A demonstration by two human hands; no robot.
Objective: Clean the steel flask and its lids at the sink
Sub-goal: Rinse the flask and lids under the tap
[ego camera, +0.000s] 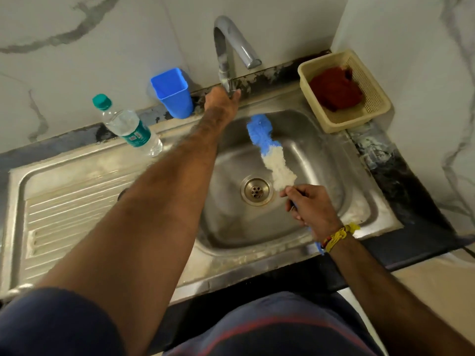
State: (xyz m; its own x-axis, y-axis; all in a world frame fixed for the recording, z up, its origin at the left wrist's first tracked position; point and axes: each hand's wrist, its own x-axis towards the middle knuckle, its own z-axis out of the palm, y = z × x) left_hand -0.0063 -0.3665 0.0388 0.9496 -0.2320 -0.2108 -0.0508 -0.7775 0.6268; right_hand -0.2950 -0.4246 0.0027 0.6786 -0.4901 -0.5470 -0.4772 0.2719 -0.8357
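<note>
My left hand (223, 101) reaches to the back of the sink and grips the base of the steel tap (226, 47), at its handle. My right hand (312, 208) holds the handle of a bottle brush (270, 150) with blue and white bristles. The brush points up and away over the steel sink basin (321, 160), its tip below the tap's spout. No water stream shows. The steel flask and its lids are not in view.
A blue plastic cup (174, 92) and a clear water bottle (128, 127) with a green cap stand at the back left. The ribbed drainboard (66, 209) lies left of the basin. A beige basket (344, 89) holding a red cloth (335, 89) sits at the back right corner.
</note>
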